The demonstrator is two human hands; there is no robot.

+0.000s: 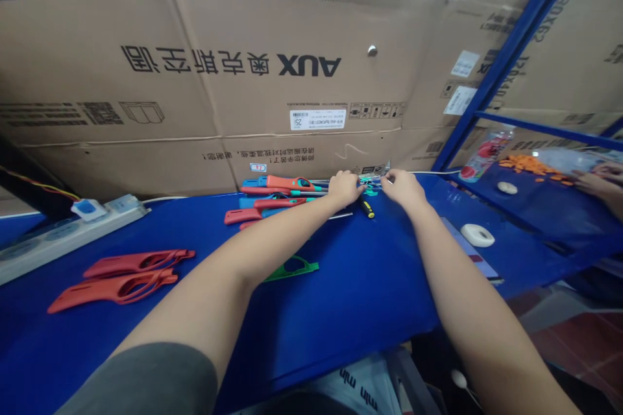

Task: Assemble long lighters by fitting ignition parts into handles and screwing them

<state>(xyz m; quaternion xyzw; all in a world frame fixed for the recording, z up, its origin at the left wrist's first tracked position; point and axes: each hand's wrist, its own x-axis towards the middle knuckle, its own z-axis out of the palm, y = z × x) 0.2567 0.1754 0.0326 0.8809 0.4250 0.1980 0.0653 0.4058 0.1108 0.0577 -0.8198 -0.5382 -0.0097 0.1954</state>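
At the back of the blue table, both my arms reach to a heap of small metal and teal parts (pixel 370 181). My left hand (pixel 344 188) is at the heap's left side, fingers curled; what they hold is hidden. On the right, my right hand (pixel 403 188) is closed in a pinch at the heap, on something too small to name. A yellow and black screwdriver (pixel 366 209) lies just below the heap. Beside my left hand are several long-necked lighters (pixel 280 183) in red and blue. A green lighter shell (pixel 296 269) is partly hidden behind my left forearm.
Two red lighter shells (pixel 114 285) lie on the left, near a white power strip (pixel 63 233). A cardboard wall (pixel 233 97) closes the back. Rightward are a white oval object (pixel 477 235), a blue metal frame (pixel 506 58), a bottle (pixel 487 154), orange pieces (pixel 533 166) and another person's hand (pixel 596 183).
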